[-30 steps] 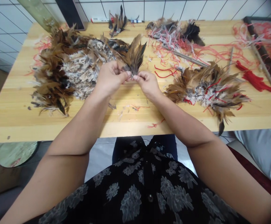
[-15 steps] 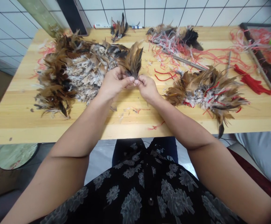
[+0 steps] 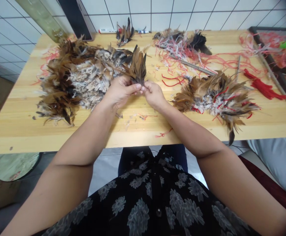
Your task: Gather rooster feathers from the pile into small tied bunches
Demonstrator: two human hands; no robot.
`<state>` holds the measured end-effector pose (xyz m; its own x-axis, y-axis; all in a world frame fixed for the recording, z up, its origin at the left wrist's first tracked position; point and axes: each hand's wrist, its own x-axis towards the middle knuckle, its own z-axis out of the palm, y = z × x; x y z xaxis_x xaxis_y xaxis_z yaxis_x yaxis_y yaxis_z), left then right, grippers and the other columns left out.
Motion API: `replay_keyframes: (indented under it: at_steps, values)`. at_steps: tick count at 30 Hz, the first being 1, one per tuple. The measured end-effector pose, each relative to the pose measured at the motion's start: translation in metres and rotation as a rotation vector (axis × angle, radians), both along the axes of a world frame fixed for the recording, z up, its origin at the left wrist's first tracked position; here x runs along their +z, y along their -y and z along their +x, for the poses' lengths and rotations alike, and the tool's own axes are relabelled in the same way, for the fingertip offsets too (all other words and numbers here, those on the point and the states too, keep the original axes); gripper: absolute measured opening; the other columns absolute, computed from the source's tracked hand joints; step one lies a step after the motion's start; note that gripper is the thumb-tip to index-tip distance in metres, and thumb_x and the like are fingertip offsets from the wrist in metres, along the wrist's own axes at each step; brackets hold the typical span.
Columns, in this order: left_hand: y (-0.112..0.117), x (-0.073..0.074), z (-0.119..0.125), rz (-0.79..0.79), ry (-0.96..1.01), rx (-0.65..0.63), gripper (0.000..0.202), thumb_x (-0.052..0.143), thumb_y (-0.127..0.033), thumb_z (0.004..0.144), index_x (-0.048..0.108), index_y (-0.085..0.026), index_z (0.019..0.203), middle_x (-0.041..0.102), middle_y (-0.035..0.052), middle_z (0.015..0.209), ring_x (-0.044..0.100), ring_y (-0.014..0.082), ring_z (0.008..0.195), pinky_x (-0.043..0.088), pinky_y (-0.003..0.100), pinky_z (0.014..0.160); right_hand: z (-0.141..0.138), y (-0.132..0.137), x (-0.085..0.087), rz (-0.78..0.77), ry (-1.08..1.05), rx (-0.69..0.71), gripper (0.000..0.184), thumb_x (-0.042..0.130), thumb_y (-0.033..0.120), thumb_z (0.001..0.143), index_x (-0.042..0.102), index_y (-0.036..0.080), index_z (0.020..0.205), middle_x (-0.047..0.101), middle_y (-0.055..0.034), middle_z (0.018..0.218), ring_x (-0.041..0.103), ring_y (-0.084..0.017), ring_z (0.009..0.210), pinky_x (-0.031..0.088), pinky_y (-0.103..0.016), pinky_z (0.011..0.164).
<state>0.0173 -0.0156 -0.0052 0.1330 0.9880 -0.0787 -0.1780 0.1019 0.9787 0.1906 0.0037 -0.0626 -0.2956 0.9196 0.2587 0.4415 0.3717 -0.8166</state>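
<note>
A small bunch of brown and black feathers (image 3: pixel 138 65) stands up between my two hands, its quill ends pinched at the bottom. My left hand (image 3: pixel 123 90) is closed on it, with thumb and fingers pressed together. My right hand (image 3: pixel 154 93) pinches at the same base, its fingertips touching those of the left. Whether a thread lies between the fingertips is too small to tell. Just behind my left hand spreads a large pile of loose brown and whitish feathers (image 3: pixel 89 82). To the right lies a heap of feather bunches with red ties (image 3: pixel 216 98).
Red yarn pieces (image 3: pixel 264 85) lie at the right, beside a dark-framed tray (image 3: pixel 275 70) of pink and white strands. Tangled pink string (image 3: pixel 174 49), a thin stick (image 3: pixel 194 65) and a marker (image 3: pixel 108 31) are towards the tiled wall. A dark upright panel (image 3: pixel 76 19) stands back left.
The feather bunch now stands more upright and shows slightly further left. Both hands remain together at its base, and the camera view has shifted a little.
</note>
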Motion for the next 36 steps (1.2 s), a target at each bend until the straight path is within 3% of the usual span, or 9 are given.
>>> replay_keyframes:
  at_steps: [6, 15, 22, 27, 31, 36]
  values:
    - [0.0, -0.003, -0.005, 0.007, -0.003, -0.048, 0.045, 0.118, -0.005, 0.089, 0.077, -0.02, 0.078, 0.08, 0.0021, 0.074, 0.079, 0.0152, 0.065, 0.064, 0.018, 0.064, -0.002, 0.003, 0.003, -0.022, 0.052, 0.001, 0.042, 0.069, 0.03, 0.12, 0.054, 0.028, 0.082, 0.073, -0.0067, 0.104, 0.069, -0.027, 0.106, 0.053, -0.043, 0.106]
    - [-0.011, -0.022, -0.017, 0.061, -0.013, -0.066, 0.042, 0.116, -0.015, 0.094, 0.078, -0.021, 0.077, 0.08, 0.001, 0.075, 0.073, 0.0128, 0.066, 0.063, 0.025, 0.069, -0.002, 0.01, 0.006, -0.025, -0.082, 0.065, 0.028, 0.068, 0.027, 0.119, 0.073, 0.024, 0.091, 0.084, -0.0069, 0.109, 0.076, -0.024, 0.111, 0.057, -0.04, 0.115]
    - [-0.019, -0.036, -0.029, 0.171, 0.019, -0.065, 0.055, 0.133, -0.037, 0.073, 0.081, -0.021, 0.071, 0.08, -0.0003, 0.074, 0.071, 0.0152, 0.066, 0.065, 0.026, 0.066, -0.003, 0.014, 0.016, -0.043, -0.045, 0.074, 0.021, 0.071, 0.025, 0.114, 0.073, 0.021, 0.094, 0.076, -0.0036, 0.102, 0.069, -0.021, 0.104, 0.052, -0.036, 0.104]
    - [-0.016, -0.025, -0.032, 0.191, 0.047, -0.07, 0.058, 0.137, -0.05, 0.059, 0.087, -0.024, 0.074, 0.086, 0.0, 0.083, 0.078, 0.0186, 0.074, 0.073, 0.03, 0.074, -0.004, 0.019, 0.035, -0.082, -0.085, 0.065, 0.042, 0.08, 0.029, 0.114, 0.057, 0.023, 0.08, 0.059, 0.0027, 0.086, 0.056, -0.016, 0.089, 0.043, -0.033, 0.091]
    - [-0.011, -0.009, -0.031, 0.168, 0.01, -0.087, 0.056, 0.136, -0.05, 0.056, 0.092, -0.029, 0.083, 0.091, -0.0024, 0.091, 0.083, 0.0253, 0.085, 0.078, 0.039, 0.084, -0.008, 0.015, 0.04, -0.211, -0.226, 0.144, 0.062, 0.093, 0.048, 0.113, 0.052, 0.024, 0.073, 0.043, 0.0073, 0.073, 0.042, -0.013, 0.077, 0.035, -0.031, 0.077]
    - [-0.005, 0.001, -0.029, 0.18, -0.008, -0.12, 0.048, 0.132, -0.049, 0.064, 0.089, -0.03, 0.077, 0.088, -0.0022, 0.083, 0.077, 0.0233, 0.074, 0.075, 0.041, 0.077, -0.002, 0.011, 0.043, -0.297, -0.443, 0.262, 0.057, 0.105, 0.064, 0.1, 0.074, 0.02, 0.081, 0.07, 0.0027, 0.08, 0.06, -0.014, 0.085, 0.049, -0.029, 0.084]
